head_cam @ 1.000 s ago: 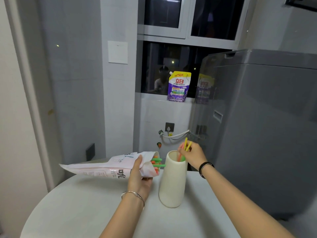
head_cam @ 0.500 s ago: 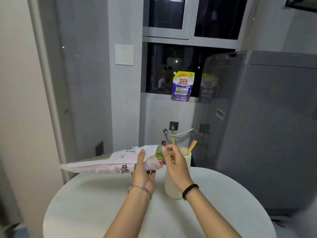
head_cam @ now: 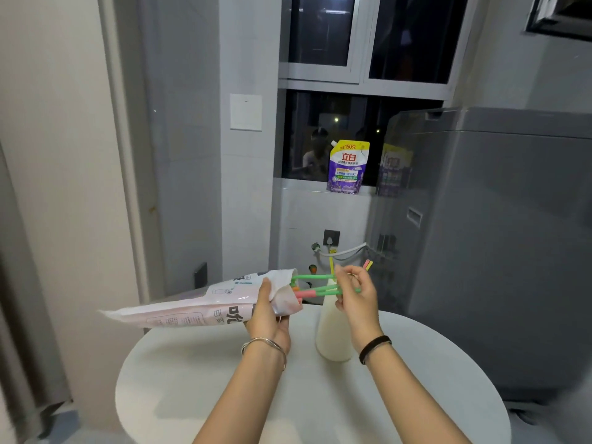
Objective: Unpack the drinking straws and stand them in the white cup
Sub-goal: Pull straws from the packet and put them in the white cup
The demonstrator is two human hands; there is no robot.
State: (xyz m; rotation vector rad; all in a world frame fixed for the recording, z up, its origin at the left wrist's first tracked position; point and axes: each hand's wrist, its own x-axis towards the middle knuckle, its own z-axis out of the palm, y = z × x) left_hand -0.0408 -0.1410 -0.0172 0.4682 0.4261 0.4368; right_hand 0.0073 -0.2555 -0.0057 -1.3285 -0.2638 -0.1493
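My left hand [head_cam: 267, 318] grips the straw packet [head_cam: 205, 302], a long pink and white bag held level above the table with its open mouth to the right. Green and pink straws [head_cam: 315, 285] stick out of that mouth. My right hand [head_cam: 354, 298] pinches these straws partway out of the bag, just above the white cup [head_cam: 331, 334]. The tall cup stands on the round white table [head_cam: 198, 389], partly hidden by my right hand. Pink and yellow straw tips [head_cam: 367, 264] rise behind my right hand, over the cup.
A grey washing machine [head_cam: 499, 251] stands close to the table on the right. A purple detergent pouch [head_cam: 347, 166] sits on the window sill behind. Wall, socket and hoses lie beyond the table's far edge.
My right hand left the cup, reached to the bag's mouth, took hold of several straws and has drawn them out to the right. The camera view shifted left and down.
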